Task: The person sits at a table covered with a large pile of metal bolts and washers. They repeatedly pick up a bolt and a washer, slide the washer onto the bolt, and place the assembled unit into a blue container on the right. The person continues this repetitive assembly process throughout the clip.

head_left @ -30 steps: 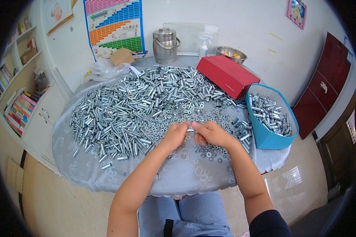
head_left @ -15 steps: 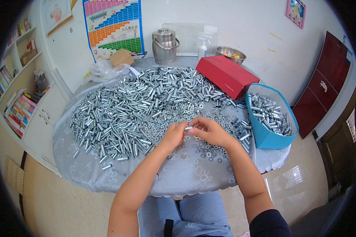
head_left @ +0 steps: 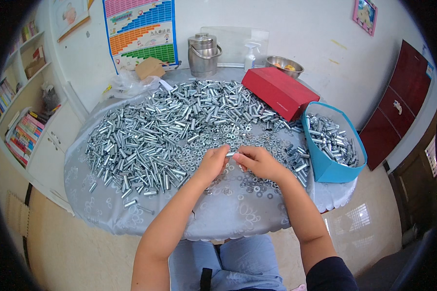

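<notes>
Between the two hands, over the washer pile, is a short silver expansion bolt (head_left: 230, 154), lying roughly crosswise. The fingers of my left hand (head_left: 213, 164) are closed around its left part. My right hand (head_left: 258, 162) pinches its right end with thumb and forefinger. Fingers hide much of the piece. Beneath and around the hands lie many small washers and nuts (head_left: 213, 138). A large heap of metal sleeves and bolts (head_left: 141, 136) spreads to the left and behind.
At the right stands a blue fabric bin (head_left: 332, 162) filled with assembled-looking bolts. Behind it lies a red box (head_left: 279, 92). A metal pail (head_left: 203, 56), a spray bottle (head_left: 250, 57), a steel bowl (head_left: 285, 66) and a plastic bag (head_left: 131, 85) line the table's far side.
Both hands stay in almost the same place, still on the bolt. The right fingers have shifted slightly along its end, and the view has tilted a little.
</notes>
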Motion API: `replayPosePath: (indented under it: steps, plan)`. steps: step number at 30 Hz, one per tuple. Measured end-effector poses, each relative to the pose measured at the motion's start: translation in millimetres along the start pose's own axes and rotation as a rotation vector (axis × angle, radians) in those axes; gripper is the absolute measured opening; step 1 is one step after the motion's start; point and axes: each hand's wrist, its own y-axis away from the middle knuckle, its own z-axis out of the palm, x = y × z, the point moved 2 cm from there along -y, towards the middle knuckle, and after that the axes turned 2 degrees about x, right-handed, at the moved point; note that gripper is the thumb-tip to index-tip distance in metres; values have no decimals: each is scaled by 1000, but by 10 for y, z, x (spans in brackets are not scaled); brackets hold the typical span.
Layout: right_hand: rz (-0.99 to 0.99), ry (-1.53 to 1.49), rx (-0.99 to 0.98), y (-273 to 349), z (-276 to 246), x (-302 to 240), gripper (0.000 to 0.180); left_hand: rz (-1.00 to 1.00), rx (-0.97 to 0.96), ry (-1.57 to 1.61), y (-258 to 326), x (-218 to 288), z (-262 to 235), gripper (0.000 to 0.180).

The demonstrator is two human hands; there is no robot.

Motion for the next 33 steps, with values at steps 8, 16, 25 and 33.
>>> replayPosePath:
  steps: [8, 16, 25, 33]
  plan:
    - [250, -369, -1, -56, 13, 115, 39, 461, 56, -221, -49, -73, 2, 43]
    - [-160, -110, 197, -7, 99, -65, 17, 369, 34, -172, -7, -10, -14, 46]
    - [45, -29, 63, 14, 13, -41, 33, 414, 25, -309, -22, -56, -15, 46]
    - [-19, -100, -3, 24, 17, -55, 35, 349, 24, -42, 72, 26, 53, 48]
